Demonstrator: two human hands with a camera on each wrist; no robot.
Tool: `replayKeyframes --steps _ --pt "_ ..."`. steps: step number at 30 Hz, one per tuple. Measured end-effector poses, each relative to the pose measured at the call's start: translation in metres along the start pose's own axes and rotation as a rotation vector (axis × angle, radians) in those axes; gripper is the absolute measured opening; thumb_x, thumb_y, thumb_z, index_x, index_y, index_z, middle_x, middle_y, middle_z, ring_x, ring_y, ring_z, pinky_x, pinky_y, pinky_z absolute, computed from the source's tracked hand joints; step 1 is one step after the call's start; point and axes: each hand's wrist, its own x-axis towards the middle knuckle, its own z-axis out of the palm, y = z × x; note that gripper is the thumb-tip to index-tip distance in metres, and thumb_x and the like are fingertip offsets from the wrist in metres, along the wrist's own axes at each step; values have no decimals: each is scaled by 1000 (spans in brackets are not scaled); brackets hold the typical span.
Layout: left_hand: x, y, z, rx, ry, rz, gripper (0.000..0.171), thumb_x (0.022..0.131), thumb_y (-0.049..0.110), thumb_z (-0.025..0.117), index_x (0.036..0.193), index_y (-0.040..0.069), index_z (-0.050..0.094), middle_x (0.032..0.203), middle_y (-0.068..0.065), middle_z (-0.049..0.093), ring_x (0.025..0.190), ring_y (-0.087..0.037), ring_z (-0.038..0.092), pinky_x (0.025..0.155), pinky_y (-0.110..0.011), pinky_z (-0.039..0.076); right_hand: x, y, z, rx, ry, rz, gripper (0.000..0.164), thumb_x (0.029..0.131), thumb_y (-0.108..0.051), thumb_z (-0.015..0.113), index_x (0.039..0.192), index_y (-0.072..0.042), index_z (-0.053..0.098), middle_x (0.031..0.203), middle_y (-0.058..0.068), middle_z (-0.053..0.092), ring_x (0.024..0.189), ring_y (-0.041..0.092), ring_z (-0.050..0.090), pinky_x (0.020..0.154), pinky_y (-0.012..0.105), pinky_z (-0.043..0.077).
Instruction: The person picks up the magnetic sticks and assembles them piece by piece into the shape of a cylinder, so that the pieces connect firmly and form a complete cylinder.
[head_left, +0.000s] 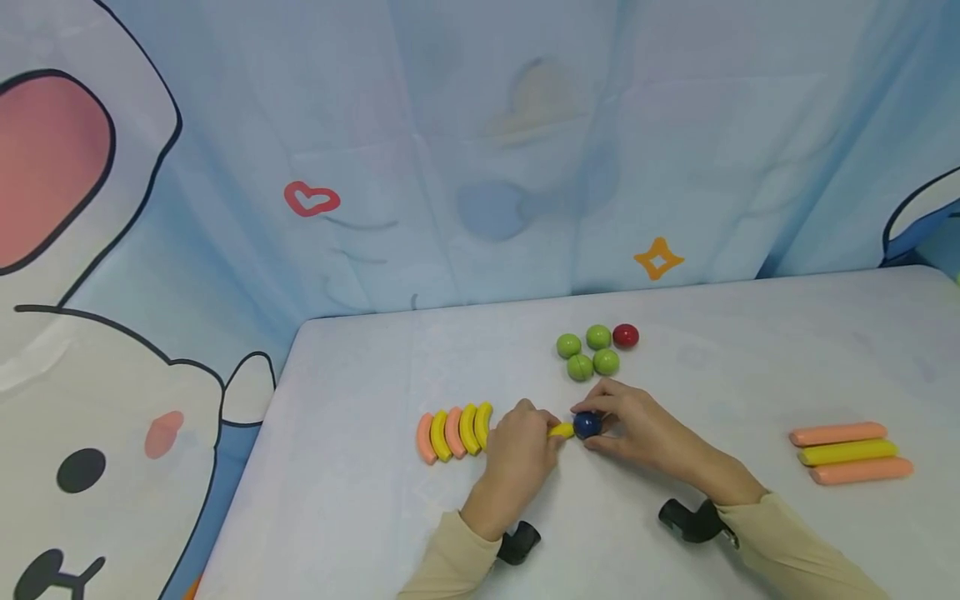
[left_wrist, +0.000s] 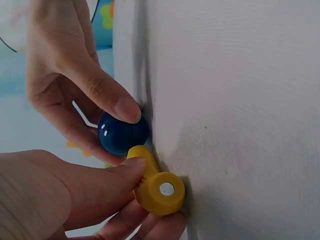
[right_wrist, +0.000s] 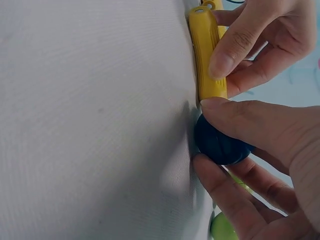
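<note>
My left hand [head_left: 517, 454] pinches a yellow rod [head_left: 561, 430] between thumb and fingers, low over the white tabletop. In the left wrist view the near end of the yellow rod [left_wrist: 155, 200] is round, with a pale disc set in it. My right hand [head_left: 641, 427] grips a glossy dark blue ball [head_left: 587, 425], thumb on one side and fingers on the other. In the right wrist view the far end of the rod is right at the blue ball [right_wrist: 220, 142], beside the right thumb. My left fingers hide part of the rod in the head view.
Left of my hands lies a row of curved pink and yellow pieces [head_left: 453, 432]. Several green balls [head_left: 580, 367] and a red ball [head_left: 626, 336] sit farther back. At the right lie straight pink rods [head_left: 861, 471] and a yellow one [head_left: 847, 452]. A printed curtain [head_left: 480, 167] hangs behind the table.
</note>
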Motion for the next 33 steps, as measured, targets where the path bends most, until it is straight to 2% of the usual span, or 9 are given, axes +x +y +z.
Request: replayKeyframes --steps 5,11,13,21,26,33 --pt "-2 -5 1 -95 11 18 16 94 18 81 104 6 81 85 0 60 72 -8 55 65 -21 48 0 1 0 -8 -5 -10 38 80 1 89 115 3 76 103 0 63 87 10 65 77 28 59" --pt "-6 -13 -1 -270 -37 20 18 94 14 80 108 3 78 86 1 58 74 -6 51 67 -18 45 1 3 0 29 -22 -13 37 82 -2 88 117 2 76 104 0 63 87 8 65 77 27 59" --pt "-6 -13 -1 -295 -51 20 19 94 14 81 109 3 78 87 1 58 75 -5 52 68 -18 46 0 3 0 43 -28 -11 38 82 -3 88 117 2 75 105 1 63 86 8 66 77 27 60" --pt "-6 -10 -3 -268 -57 -2 18 92 14 82 106 3 78 87 1 59 75 -7 55 67 -19 46 1 6 -1 57 -39 -17 40 83 -4 88 120 2 74 106 2 65 88 10 67 78 27 60" --pt "-5 -7 -4 -246 -65 -25 16 93 14 81 104 3 77 87 1 59 74 -8 52 66 -20 45 0 6 -9 41 -35 -2 42 83 -7 88 122 0 72 107 2 66 90 13 67 79 29 60" --pt "-4 -5 -4 -264 -91 -50 14 94 13 80 104 4 76 87 0 59 74 -9 51 67 -21 44 2 10 -34 -51 81 -17 31 85 -4 86 114 -4 75 109 8 66 94 25 67 77 40 62"
